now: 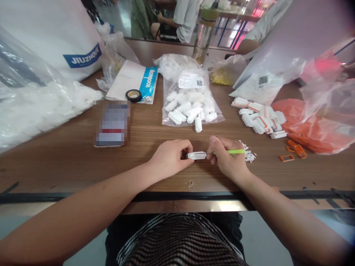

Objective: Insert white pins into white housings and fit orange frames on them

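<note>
My left hand pinches a small white plastic connector housing by its left end, just above the table. From the right, my right hand grips a thin tool with a lime-green handle. Its slim metal tip meets the housing's right end; whether it goes inside I cannot tell. Beyond my right hand lies a little heap of tiny white pieces. A clear bag of white housings is open towards me, with one loose housing at its mouth.
White housings with orange strips are piled at the right, beside a bag of orange parts and loose orange frames. A phone, a notebook, black tape and a bottle stand around. Large bags flank both sides.
</note>
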A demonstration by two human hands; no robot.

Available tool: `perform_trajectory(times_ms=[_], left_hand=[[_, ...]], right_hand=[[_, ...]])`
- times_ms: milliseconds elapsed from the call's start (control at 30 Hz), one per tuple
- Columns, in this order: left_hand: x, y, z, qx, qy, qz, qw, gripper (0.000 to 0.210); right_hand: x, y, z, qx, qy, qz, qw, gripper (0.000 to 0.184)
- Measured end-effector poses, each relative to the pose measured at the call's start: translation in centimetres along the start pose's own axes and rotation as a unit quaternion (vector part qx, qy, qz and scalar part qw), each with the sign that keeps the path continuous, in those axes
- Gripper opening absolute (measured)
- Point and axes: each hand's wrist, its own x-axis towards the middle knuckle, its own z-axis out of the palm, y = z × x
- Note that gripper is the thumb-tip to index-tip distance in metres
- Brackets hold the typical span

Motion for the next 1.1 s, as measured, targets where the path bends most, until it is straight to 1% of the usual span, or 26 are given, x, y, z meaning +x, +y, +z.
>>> perform_trajectory(times_ms=[267, 400, 500, 600, 700, 767, 800, 867, 933, 1000, 1100], left_hand=[[0.0, 0.0, 0.0, 0.001, 0.0, 0.003, 1.0, 0.01], [0.0, -0.1, 0.0, -0.003, -0.001, 0.002, 1.0, 0.01], [0.0, -0.1, 0.1, -0.002, 0.003, 0.004, 1.0, 0.01], [0.0, -0.1, 0.2, 0.0, 0.004, 0.003, 1.0, 0.011], [0.0, -0.1, 0.2, 0.008, 0.004, 0.001, 1.0, 0.014], [0.1, -0.2, 0.3, 0.013, 0.006, 0.001, 1.0, 0.015], [0.1, -0.2, 0.3, 0.013, 0.007, 0.002, 1.0, 0.015], [0.1, -0.2, 0.3, 0.009, 0.008, 0.004, 1.0, 0.014], [0.1, -0.2, 0.2, 0.002, 0.008, 0.006, 1.0, 0.012], [0.0, -0.1, 0.2, -0.003, 0.007, 0.006, 1.0, 0.01], [0.0, -0.1, 0.1, -0.006, 0.005, 0.007, 1.0, 0.009]], right_hand=[[-0.1, 0.1, 0.0, 0.009, 0.003, -0.013, 1.0, 0.049], [-0.1, 0.1, -0.1, -0.006, 0.003, -0.008, 1.0, 0.049], [-0.2, -0.2, -0.2, -0.04, -0.005, -0.018, 0.999, 0.049], [-0.3, -0.7, -0.4, -0.102, -0.029, -0.062, 0.993, 0.047], [-0.4, -1.2, -0.5, -0.162, -0.054, -0.139, 0.976, 0.045], [-0.4, -1.2, -0.4, -0.184, -0.063, -0.185, 0.963, 0.044], [-0.5, -1.0, -0.4, -0.185, -0.062, -0.193, 0.962, 0.044], [-0.6, -0.6, -0.4, -0.154, -0.048, -0.166, 0.973, 0.044], [-0.6, -0.2, -0.5, -0.092, -0.023, -0.11, 0.989, 0.045], [-0.7, 0.1, -0.5, -0.037, -0.002, -0.069, 0.997, 0.046], [-0.6, 0.2, -0.5, -0.02, 0.001, -0.052, 0.998, 0.047]])
